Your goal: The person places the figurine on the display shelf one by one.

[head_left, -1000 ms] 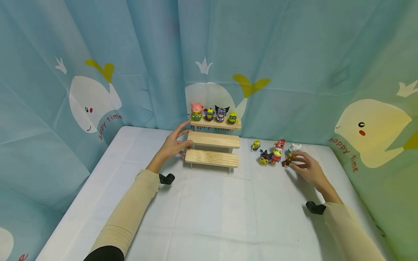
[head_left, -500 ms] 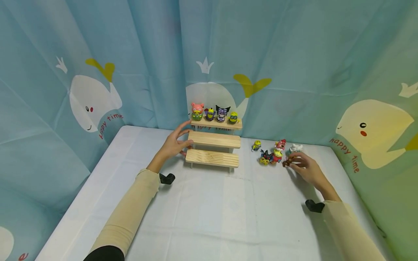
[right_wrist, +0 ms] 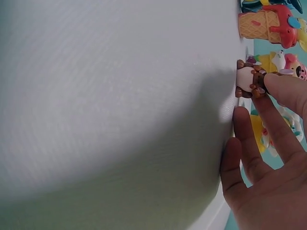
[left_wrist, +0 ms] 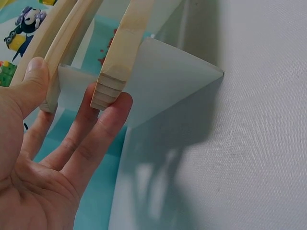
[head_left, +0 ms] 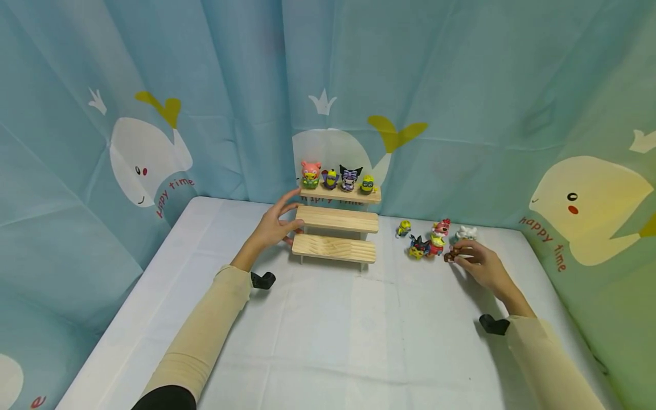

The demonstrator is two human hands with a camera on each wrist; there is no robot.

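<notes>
Brown figurine: a small, glossy brown toy [right_wrist: 245,79] with a rounded pale belly and stubby brown limbs; it is upright at the cloth's surface on the right side of the table, its upper part hidden by fingertips.
Right hand: the right hand [head_left: 482,263] pinches that toy between thumb and forefinger, the remaining fingers spread beside it.
Left hand: the left hand [head_left: 274,226] grips the left end of the tiered stand, thumb on the middle board, fingers behind and at the lowest board's end.
Stand: a three-tier display stand of pale wooden boards [head_left: 335,219], corners rounded, grain streaked and wavy, over thin, smooth whitish panels.
Top board: four figures in a row, a pink-headed one [head_left: 310,173] at the left end.
Near the toy: a red-topped figure with a ridged waffle-cone base [right_wrist: 259,25], and a white figure [head_left: 465,232] behind.
Cloth: white, finely woven tablecloth [head_left: 379,330].
Backdrop: blue-green whale-print curtain [head_left: 236,85], softly folded.
</notes>
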